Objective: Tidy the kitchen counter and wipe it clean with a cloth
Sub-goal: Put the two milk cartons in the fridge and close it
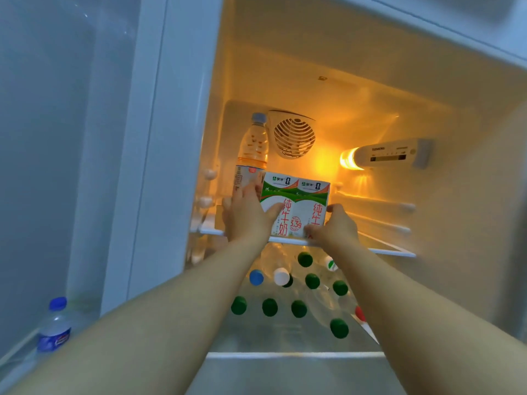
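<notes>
Milk cartons (pixel 295 208) (two, upright, side by side) stand on the shelf (pixel 393 250) front edge; left hand (pixel 246 216) and right hand (pixel 335 228) clasp their outer sides with curled fingers (pixel 336 208).

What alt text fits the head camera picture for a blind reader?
A person's left hand and right hand hold two milk cartons at the upper shelf of an open, lit fridge, beside a tall water bottle. Green-capped bottles are stored below.

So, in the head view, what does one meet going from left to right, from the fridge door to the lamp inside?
Blue-capped bottle → tall clear bottle → milk cartons → right hand → lamp housing.
</notes>
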`<state>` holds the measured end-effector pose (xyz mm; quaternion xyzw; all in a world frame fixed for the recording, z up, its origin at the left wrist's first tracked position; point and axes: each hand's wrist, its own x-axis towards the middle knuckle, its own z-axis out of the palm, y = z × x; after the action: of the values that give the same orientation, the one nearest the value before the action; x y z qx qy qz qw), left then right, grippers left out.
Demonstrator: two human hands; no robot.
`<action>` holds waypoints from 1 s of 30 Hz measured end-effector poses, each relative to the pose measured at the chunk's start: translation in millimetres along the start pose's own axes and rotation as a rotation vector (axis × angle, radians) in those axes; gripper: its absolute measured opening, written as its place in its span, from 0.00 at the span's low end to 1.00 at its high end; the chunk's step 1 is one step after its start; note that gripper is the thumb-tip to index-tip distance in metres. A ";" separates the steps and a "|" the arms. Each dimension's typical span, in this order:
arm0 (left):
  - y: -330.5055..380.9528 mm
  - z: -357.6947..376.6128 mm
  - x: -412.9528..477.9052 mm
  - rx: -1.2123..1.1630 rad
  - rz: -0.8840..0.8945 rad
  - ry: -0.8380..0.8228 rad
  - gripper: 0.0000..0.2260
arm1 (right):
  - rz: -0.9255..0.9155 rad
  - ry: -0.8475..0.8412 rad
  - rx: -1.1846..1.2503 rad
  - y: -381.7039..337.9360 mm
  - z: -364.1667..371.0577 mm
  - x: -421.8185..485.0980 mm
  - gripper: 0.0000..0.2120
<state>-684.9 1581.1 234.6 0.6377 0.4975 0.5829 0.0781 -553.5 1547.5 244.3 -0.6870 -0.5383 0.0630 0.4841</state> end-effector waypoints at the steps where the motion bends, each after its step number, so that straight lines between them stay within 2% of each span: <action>1: -2.5 1.4 -1.0 0.013 0.016 0.010 0.22 | 0.001 0.016 0.014 2.3 2.8 -0.5 0.24; 5: -2.8 3.2 0.1 -0.032 0.022 -0.030 0.24 | -0.008 0.031 0.066 6.5 7.8 -0.7 0.23; 9: -5.8 8.1 1.3 0.160 -0.003 -0.066 0.19 | -0.009 0.022 0.056 8.5 6.9 -2.1 0.22; 14: -4.8 8.3 2.2 0.222 0.008 -0.100 0.18 | 0.012 0.007 0.009 10.8 6.4 -3.5 0.15; 22: -2.7 -4.8 -8.5 0.253 0.018 -0.259 0.29 | 0.003 0.021 0.024 7.9 6.3 -19.7 0.18; 26: 1.1 -20.1 -25.9 0.201 0.083 -0.341 0.22 | 0.020 0.036 0.018 4.8 3.5 -38.9 0.19; 30: 10.8 -52.2 -51.8 0.262 0.149 -0.465 0.17 | -0.005 0.081 -0.068 -8.2 -2.9 -71.0 0.21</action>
<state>-712.8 1513.1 223.6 0.7939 0.4890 0.3558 0.0641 -586.6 1488.6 220.9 -0.7035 -0.5218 0.0155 0.4822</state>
